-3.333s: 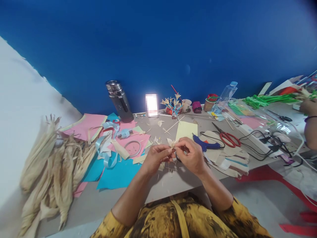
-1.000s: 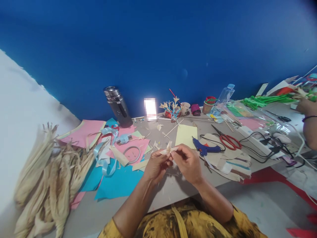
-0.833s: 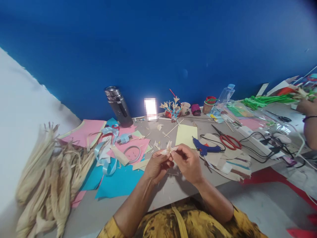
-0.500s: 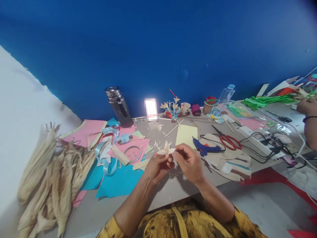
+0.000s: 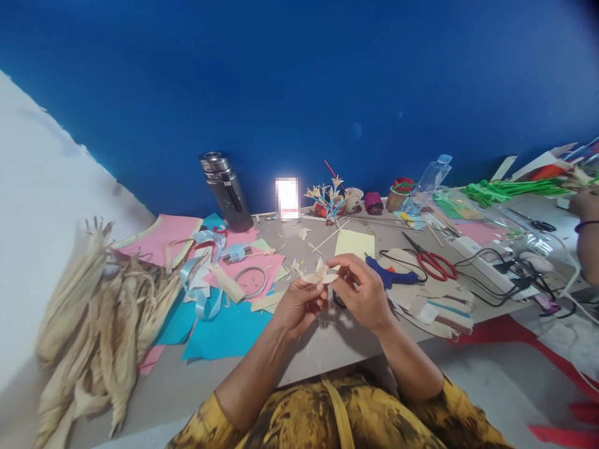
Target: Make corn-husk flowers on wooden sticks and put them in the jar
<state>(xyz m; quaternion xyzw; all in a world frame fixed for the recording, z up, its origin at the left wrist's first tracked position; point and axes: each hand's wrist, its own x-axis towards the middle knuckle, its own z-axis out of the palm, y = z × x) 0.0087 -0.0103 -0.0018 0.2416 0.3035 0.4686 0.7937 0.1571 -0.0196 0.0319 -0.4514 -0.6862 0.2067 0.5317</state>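
My left hand (image 5: 299, 307) and my right hand (image 5: 362, 292) meet above the near middle of the grey table (image 5: 327, 346). Between their fingertips they pinch a small cream husk flower (image 5: 320, 274) with pointed petals spread upward. The left fingers grip it from below. The right thumb and forefinger pinch a petal on its right side. Right beside my right hand lie a blue glue gun (image 5: 393, 277) and a pale yellow sheet (image 5: 354, 243).
Dried corn husks (image 5: 93, 324) are heaped at the left, beside pink and blue paper (image 5: 224, 327) and light-blue ribbon (image 5: 199, 280). A steel flask (image 5: 227, 190), a husk-flower sprig (image 5: 327, 198), cups and a plastic bottle (image 5: 428, 181) line the wall. Red scissors (image 5: 433, 259), cables, and another person's arm (image 5: 587, 240) are on the right.
Both hands stayed together on the husk flower, lifting it slightly and turning it. The right fingers have shifted to pinch a petal. The view tilted a little.
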